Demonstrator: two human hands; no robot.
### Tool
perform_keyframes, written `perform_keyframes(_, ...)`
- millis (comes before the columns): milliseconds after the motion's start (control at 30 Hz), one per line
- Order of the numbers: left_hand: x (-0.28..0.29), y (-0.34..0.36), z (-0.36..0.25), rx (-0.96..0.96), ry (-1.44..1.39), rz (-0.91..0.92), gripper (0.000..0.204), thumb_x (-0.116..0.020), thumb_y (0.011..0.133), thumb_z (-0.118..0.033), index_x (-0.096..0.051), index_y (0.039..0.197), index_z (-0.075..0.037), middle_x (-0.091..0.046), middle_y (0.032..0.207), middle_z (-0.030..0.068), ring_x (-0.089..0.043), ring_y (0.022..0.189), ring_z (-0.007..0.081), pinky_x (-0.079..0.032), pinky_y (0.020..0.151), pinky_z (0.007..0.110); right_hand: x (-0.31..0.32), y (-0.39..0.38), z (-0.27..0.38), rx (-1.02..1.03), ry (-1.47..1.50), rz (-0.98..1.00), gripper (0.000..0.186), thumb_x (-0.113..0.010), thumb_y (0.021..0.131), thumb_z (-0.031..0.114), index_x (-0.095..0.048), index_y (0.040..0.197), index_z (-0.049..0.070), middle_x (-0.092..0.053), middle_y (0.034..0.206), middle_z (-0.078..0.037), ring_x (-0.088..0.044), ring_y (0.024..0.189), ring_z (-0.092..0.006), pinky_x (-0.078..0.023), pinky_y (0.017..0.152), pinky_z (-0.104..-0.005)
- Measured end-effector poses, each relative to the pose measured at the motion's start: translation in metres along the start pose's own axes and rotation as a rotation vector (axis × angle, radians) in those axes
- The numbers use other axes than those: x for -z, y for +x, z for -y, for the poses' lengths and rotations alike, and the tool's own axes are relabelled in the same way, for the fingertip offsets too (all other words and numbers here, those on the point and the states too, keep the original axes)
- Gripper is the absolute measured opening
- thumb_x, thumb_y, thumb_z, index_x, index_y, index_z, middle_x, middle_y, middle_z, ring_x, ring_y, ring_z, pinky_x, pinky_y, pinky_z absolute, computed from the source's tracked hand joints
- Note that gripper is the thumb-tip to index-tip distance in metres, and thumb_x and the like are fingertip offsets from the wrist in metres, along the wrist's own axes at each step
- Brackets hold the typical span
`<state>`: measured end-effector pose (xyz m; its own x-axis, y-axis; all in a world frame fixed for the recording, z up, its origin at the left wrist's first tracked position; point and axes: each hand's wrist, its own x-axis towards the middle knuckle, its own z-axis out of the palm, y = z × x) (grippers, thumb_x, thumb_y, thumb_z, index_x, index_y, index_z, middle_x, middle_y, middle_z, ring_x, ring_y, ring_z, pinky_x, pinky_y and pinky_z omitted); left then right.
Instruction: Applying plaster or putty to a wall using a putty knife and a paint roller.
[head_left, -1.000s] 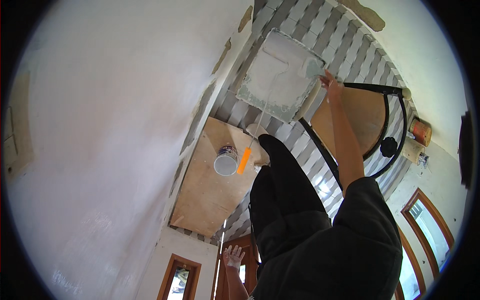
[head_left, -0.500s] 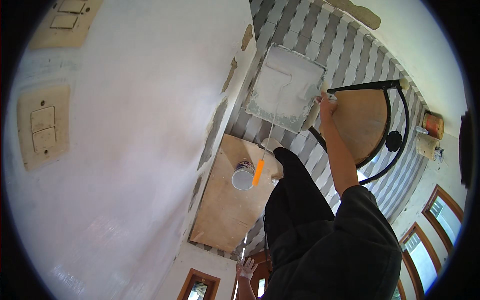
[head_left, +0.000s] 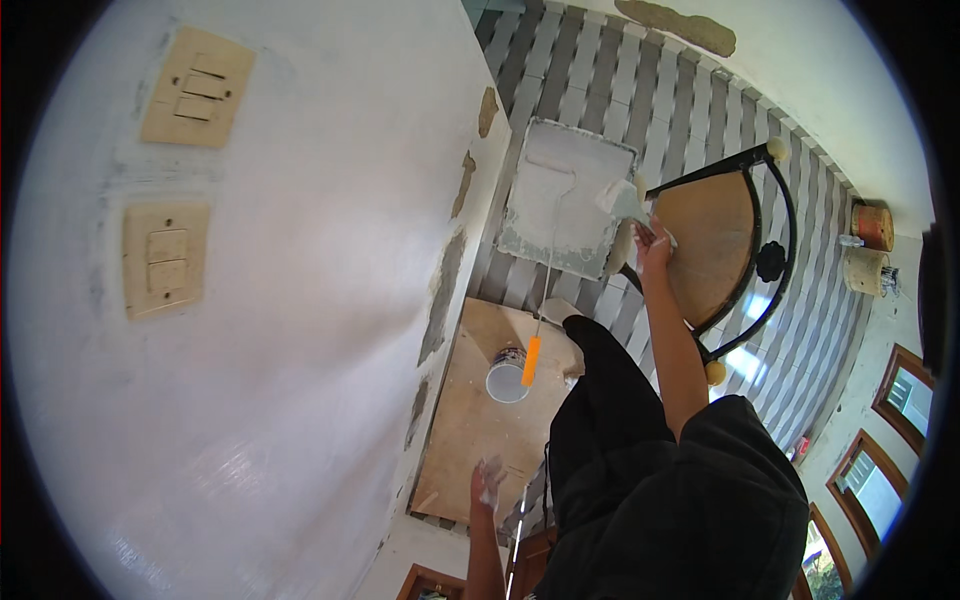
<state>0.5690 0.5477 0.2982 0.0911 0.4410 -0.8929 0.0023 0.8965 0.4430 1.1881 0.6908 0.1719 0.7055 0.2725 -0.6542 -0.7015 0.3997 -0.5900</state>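
My right hand (head_left: 655,248) is closed around the handle of a paintbrush (head_left: 618,200) with wide, white-coated bristles. It is held beside the right edge of a shallow paint tray (head_left: 520,235) smeared with white paint. A paint roller (head_left: 550,256) lies across the tray, its white head in the paint and its orange handle (head_left: 531,362) sticking out toward me. My left hand (head_left: 487,483), flecked with white, is raised at the lower middle, empty, with its fingers apart. Between the tray and that hand, a paint bucket (head_left: 508,380) stands partly behind the orange handle.
A white wall (head_left: 330,220) with two beige switch plates (head_left: 166,260) fills my left side. The bucket stands on a brown board (head_left: 460,430) along its foot. A black-framed chair with a tan seat (head_left: 705,245) stands right of the tray, on striped tiles (head_left: 740,110).
The paintbrush now shows clearly in my right hand, at the tray's right edge. My left hand has come up from the lower edge, over the board. The whole view has shifted slightly.
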Motion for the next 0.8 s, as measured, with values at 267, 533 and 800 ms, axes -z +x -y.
perform_keyframes(267,-0.239,0.112,-0.183,-0.361,0.062,0.652,0.083,-0.045,0.083,-0.060,-0.021,0.144,-0.008,-0.029,0.146,0.0172,-0.030,0.133,0.0318,-0.023,0.106,0.048,-0.048,-0.101,0.054,-0.012,0.201,0.141,0.031,-0.061,0.087,0.017,-0.055,0.107,-0.005,-0.062,0.095,-0.019,-0.063,0.083,-0.0257,-0.054,0.073,-0.0338)
perform_keyframes(533,-0.441,0.059,-0.345,-0.159,-0.518,1.002,0.083,-0.042,0.081,-0.061,-0.023,0.144,-0.010,-0.023,0.149,0.0154,-0.020,0.137,0.0339,-0.011,0.110,0.049,-0.140,-0.225,0.138,-0.035,0.203,0.356,0.025,-0.060,0.088,0.018,-0.057,0.102,-0.002,-0.063,0.090,-0.014,-0.063,0.079,-0.0235,-0.053,0.072,-0.0310)
perform_keyframes(800,-0.478,-0.058,-0.420,-0.255,-0.663,1.221,0.089,-0.043,0.078,-0.063,-0.021,0.144,-0.007,-0.023,0.148,0.0152,-0.022,0.136,0.0330,-0.014,0.110,0.048,-0.230,-0.312,0.221,0.039,0.079,0.619,0.022,-0.060,0.087,0.019,-0.057,0.098,0.000,-0.063,0.094,-0.012,-0.063,0.083,-0.0202,-0.051,0.074,-0.0297)
